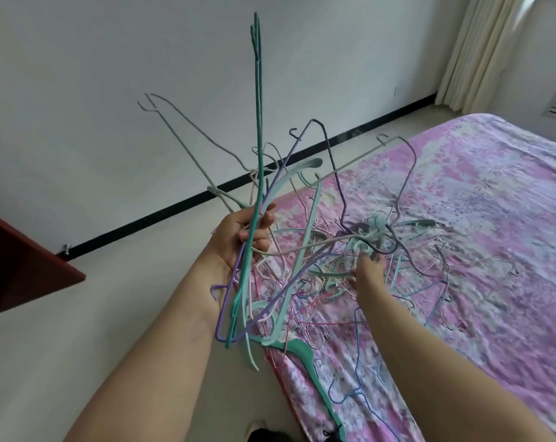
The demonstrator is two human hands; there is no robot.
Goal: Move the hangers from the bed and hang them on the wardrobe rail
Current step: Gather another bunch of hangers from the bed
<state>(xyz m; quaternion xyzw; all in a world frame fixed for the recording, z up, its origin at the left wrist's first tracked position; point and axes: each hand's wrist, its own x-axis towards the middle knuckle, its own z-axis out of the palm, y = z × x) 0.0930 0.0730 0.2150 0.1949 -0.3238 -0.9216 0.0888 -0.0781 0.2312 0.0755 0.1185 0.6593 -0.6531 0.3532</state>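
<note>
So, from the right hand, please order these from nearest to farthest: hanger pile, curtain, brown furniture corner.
From the right hand:
1. Hanger pile: on the bed, at its fingertips.
2. Brown furniture corner: far left edge.
3. Curtain: top right, across the room.

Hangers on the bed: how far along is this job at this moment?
Early, by the look of it. Done: nothing is seen hung, and no wardrobe rail shows in this view. In hand: the left hand grips a bundle of hangers raised beside the bed, while the right hand reaches into the tangled pile. Left: many hangers remain on the bedspread, then carrying and hanging.
</note>
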